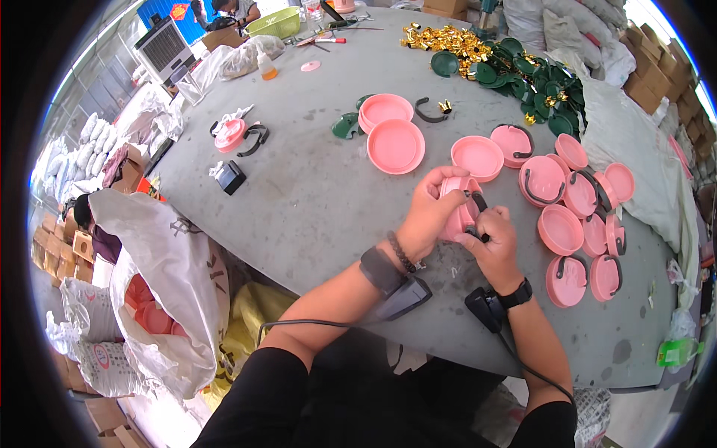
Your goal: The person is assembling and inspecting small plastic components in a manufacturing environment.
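Observation:
In my left hand (433, 205) is a round pink plastic lid (457, 216), tilted on edge above the grey table. My right hand (493, 243) is closed on a curved black handle (478, 201) that lies against the lid; how far the two are joined is hidden by my fingers. Just beyond my hands sit loose pink lids, one (478, 158) close by and another (396, 146) farther left. To the right lies a cluster of pink lids, many with black handles, such as this lid with a handle (565, 282).
Dark green discs (523, 75) and gold-coloured small parts (448, 46) are heaped at the far right. A loose black handle (427, 112) lies mid-table. On the left are a small black box (228, 176) and a white sack (160, 246) holding pink pieces. Someone (239, 11) sits at the far end.

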Tool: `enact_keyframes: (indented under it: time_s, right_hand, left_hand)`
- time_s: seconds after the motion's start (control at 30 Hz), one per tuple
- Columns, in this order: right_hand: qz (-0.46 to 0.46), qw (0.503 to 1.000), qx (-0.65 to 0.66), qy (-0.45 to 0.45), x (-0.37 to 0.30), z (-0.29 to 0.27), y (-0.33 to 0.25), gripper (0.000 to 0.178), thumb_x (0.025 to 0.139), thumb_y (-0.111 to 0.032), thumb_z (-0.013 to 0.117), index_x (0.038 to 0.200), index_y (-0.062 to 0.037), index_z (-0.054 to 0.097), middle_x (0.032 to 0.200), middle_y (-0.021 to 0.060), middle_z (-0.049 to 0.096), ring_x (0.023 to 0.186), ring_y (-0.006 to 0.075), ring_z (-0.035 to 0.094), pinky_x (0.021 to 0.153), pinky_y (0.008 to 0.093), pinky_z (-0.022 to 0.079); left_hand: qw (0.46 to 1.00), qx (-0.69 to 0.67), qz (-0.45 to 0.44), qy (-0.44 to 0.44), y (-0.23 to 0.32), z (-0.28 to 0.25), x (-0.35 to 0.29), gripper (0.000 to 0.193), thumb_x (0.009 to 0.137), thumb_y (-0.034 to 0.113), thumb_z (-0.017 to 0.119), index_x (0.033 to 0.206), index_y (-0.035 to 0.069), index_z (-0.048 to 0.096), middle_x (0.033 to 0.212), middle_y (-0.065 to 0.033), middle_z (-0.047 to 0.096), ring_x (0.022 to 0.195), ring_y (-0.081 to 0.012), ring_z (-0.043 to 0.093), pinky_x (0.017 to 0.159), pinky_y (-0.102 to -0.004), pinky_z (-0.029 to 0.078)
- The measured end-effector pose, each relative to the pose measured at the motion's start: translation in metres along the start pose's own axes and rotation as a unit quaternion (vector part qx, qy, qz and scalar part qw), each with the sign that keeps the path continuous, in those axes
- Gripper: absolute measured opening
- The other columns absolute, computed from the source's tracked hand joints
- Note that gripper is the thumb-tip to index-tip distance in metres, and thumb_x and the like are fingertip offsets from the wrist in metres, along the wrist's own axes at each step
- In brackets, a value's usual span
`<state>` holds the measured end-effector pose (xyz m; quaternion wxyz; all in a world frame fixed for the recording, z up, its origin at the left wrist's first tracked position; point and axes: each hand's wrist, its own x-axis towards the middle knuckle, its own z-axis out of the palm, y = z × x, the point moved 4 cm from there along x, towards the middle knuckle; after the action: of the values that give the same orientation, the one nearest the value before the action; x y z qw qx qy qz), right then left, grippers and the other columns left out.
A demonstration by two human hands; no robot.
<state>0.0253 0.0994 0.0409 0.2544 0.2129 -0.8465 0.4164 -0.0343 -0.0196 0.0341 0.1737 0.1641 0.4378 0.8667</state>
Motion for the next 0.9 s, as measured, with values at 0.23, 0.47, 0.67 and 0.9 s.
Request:
enact_keyframes:
  time_s: [0.23, 0.47, 0.67, 0.9]
  right_hand:
    - [-0.040, 0.996, -0.080, -0.020, 0.003, 0.001, -0.007, 0.028, 0.075, -0.023, 0.067, 0.065, -0.0082, 0.045, 0.064, 0.0042, 0.041, 0.065, 0.0230, 0.042, 0.073, 0.0369, 0.030]
    - [0.035, 0.999, -0.028, 0.014, 0.001, -0.002, -0.005, 0.029, 0.076, -0.025, 0.064, 0.070, -0.0052, 0.044, 0.069, 0.0076, 0.042, 0.071, 0.0253, 0.041, 0.076, 0.0385, 0.030]
    - [-0.036, 0.992, -0.121, 0.021, 0.005, -0.003, -0.016, 0.029, 0.079, -0.030, 0.061, 0.075, -0.0055, 0.046, 0.068, 0.0069, 0.042, 0.069, 0.0244, 0.040, 0.077, 0.0385, 0.029]
    - [-0.007, 0.992, -0.124, 0.015, 0.004, -0.003, -0.014, 0.028, 0.078, -0.030, 0.062, 0.076, -0.0062, 0.048, 0.066, 0.0052, 0.042, 0.068, 0.0225, 0.041, 0.078, 0.0376, 0.029]
  left_hand:
    - [1.000, -0.026, 0.013, 0.009, -0.003, -0.003, 0.003, 0.028, 0.081, 0.002, 0.050, 0.109, 0.002, 0.048, 0.102, -0.0135, 0.060, 0.091, -0.0181, 0.060, 0.079, -0.0294, 0.050]
    - [0.999, -0.032, 0.018, -0.004, -0.003, 0.001, 0.002, 0.031, 0.080, -0.001, 0.051, 0.111, 0.005, 0.047, 0.104, -0.0080, 0.059, 0.088, -0.0128, 0.059, 0.076, -0.0258, 0.050]
    - [1.000, -0.011, 0.002, -0.028, -0.003, 0.003, 0.003, 0.030, 0.082, 0.001, 0.049, 0.111, 0.005, 0.046, 0.103, -0.0077, 0.057, 0.086, -0.0120, 0.059, 0.072, -0.0252, 0.051]
    - [0.999, -0.038, -0.018, -0.021, -0.008, 0.000, 0.003, 0.030, 0.083, 0.004, 0.050, 0.113, 0.003, 0.045, 0.103, -0.0067, 0.056, 0.086, -0.0112, 0.058, 0.072, -0.0249, 0.051]
